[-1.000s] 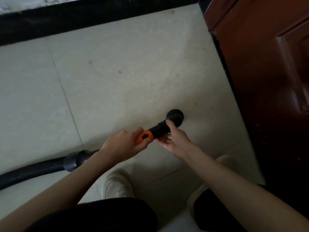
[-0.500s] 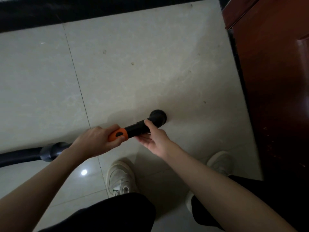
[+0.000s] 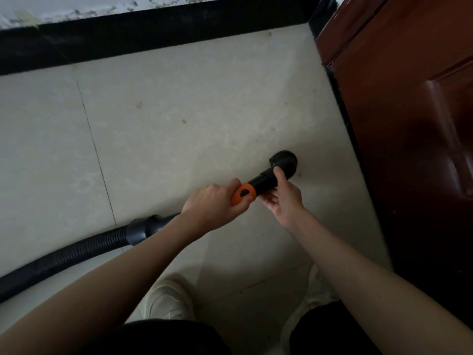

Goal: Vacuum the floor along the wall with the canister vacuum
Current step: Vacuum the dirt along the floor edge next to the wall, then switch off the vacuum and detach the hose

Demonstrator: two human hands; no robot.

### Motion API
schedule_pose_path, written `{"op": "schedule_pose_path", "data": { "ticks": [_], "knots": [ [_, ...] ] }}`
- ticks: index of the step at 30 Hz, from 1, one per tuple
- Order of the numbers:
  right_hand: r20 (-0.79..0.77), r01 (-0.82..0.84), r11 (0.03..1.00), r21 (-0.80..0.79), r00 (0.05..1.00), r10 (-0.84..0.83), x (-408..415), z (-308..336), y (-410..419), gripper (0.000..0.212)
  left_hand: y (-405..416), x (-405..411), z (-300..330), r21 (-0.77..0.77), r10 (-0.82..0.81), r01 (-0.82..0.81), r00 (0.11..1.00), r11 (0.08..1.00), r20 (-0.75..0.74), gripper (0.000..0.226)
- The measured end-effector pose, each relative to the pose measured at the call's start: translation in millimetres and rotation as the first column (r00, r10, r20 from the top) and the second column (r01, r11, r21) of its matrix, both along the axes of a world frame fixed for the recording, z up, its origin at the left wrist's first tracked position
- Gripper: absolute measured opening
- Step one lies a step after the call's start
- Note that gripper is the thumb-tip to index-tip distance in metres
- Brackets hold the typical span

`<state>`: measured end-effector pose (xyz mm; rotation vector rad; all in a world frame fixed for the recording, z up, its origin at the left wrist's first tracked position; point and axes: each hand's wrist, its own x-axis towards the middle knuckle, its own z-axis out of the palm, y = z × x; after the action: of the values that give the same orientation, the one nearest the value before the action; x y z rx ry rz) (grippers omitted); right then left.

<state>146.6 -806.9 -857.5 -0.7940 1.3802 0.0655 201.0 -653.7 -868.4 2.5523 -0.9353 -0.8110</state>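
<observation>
Tile floor [image 3: 179, 149] by door, specks left: left hand [image 3: 212, 203] grips vacuum handle [image 3: 243, 193], right hand [image 3: 284, 198] pinches nozzle [image 3: 284, 162].

No legible text, label, brand, number or sign appears on any surface in view.
</observation>
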Motion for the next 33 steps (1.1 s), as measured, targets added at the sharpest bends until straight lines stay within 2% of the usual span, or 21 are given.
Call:
{"op": "schedule_pose_path", "data": {
  "ticks": [4,8,11,13,16,18,21,25,29,31,33],
  "knots": [
    [-0.044,0.037,0.998,0.045,0.998,-0.035,-21,2,-4,0.030,-4,-24,0,0.021,-0.024,0.024,0.999,0.999,-0.025,0.047],
    [-0.117,0.024,0.987,0.157,0.993,-0.006,-31,22,-2,0.033,6,-27,21,0.083,-0.019,0.034,0.984,0.996,-0.177,0.045],
    [-0.112,-0.063,0.981,0.181,0.990,0.085,-15,59,-4,0.033,7,-8,57,0.091,0.016,0.010,0.960,0.996,-0.281,0.046],
    [-0.050,-0.174,0.975,0.141,0.982,0.182,2,91,-9,0.032,6,11,90,0.048,0.090,-0.079,0.941,0.996,-0.326,0.043],
    [0.078,-0.324,0.945,0.046,0.944,0.320,35,152,-13,0.042,3,37,156,-0.049,0.237,-0.269,0.909,0.962,-0.343,0.036],
    [0.112,-0.362,0.932,0.025,0.927,0.357,54,199,-7,0.045,3,53,208,-0.122,0.343,-0.407,0.870,0.905,-0.354,0.031],
    [0.126,-0.481,0.877,0.000,0.870,0.477,74,274,17,0.038,16,76,295,-0.253,0.464,-0.575,0.798,0.778,-0.385,0.020],
    [0.226,-0.722,0.689,-0.060,0.663,0.714,94,388,63,0.020,53,100,424,-0.373,0.545,-0.737,0.672,0.564,-0.502,0.016],
    [0.388,-0.847,0.516,-0.128,0.436,0.812,115,511,120,0.019,109,109,553,-0.398,0.612,-0.856,0.515,0.330,-0.600,0.020],
    [0.405,-0.923,0.321,-0.214,0.215,0.889,122,569,152,0.024,142,107,612,-0.392,0.631,-0.895,0.432,0.213,-0.645,0.024],
    [0.353,-0.940,0.097,-0.326,-0.026,0.935,124,622,190,0.023,175,103,670,-0.378,0.636,-0.922,0.343,0.086,-0.692,0.031]
  ]
}}
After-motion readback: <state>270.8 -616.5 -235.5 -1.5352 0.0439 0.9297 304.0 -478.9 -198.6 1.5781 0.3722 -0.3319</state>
